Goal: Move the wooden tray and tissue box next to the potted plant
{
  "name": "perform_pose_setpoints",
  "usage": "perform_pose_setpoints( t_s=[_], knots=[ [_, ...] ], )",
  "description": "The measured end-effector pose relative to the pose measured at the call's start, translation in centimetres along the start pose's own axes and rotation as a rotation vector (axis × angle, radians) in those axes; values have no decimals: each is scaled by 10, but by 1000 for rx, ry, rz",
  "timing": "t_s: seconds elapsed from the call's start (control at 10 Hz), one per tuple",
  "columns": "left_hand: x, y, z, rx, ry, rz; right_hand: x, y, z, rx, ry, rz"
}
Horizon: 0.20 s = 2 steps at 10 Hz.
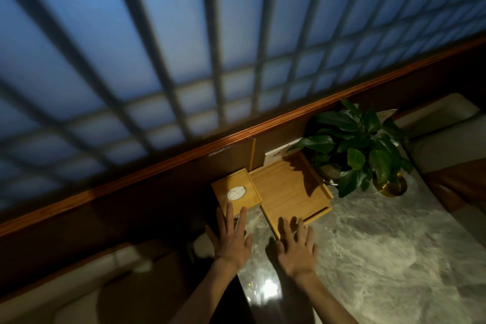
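A wooden tissue box with a round white opening on top stands at the far left corner of the marble table, against the wall. To its right lies a flat wooden tray with low rims, empty. The potted plant, green leaves in a brass pot, stands just right of the tray, its leaves hanging over the tray's corner. My left hand is spread flat, fingertips at the box's near edge. My right hand is spread flat too, fingers at the tray's near left corner. Neither holds anything.
The grey marble table stretches to the right and toward me. A wall with a wooden ledge and a barred window runs behind. Cushioned seats stand at the left and right. A white socket plate sits behind the tray.
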<state>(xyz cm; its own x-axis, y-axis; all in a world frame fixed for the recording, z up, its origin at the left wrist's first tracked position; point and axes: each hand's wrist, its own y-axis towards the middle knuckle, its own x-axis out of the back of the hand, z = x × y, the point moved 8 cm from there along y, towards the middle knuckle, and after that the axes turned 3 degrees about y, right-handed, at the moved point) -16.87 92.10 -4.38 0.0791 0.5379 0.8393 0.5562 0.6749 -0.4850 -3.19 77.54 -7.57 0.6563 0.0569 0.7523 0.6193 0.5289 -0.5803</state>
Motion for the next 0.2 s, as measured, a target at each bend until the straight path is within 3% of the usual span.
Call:
perform_pose_setpoints(
  t_s=[0.1, 0.2],
  knots=[
    [3, -4, -1, -13, 99, -16, -14, -2, -6, 37, -227, 116],
    [14, -8, -2, -52, 174, -108, -5, -4, 0, 116, -277, 141]
  ],
)
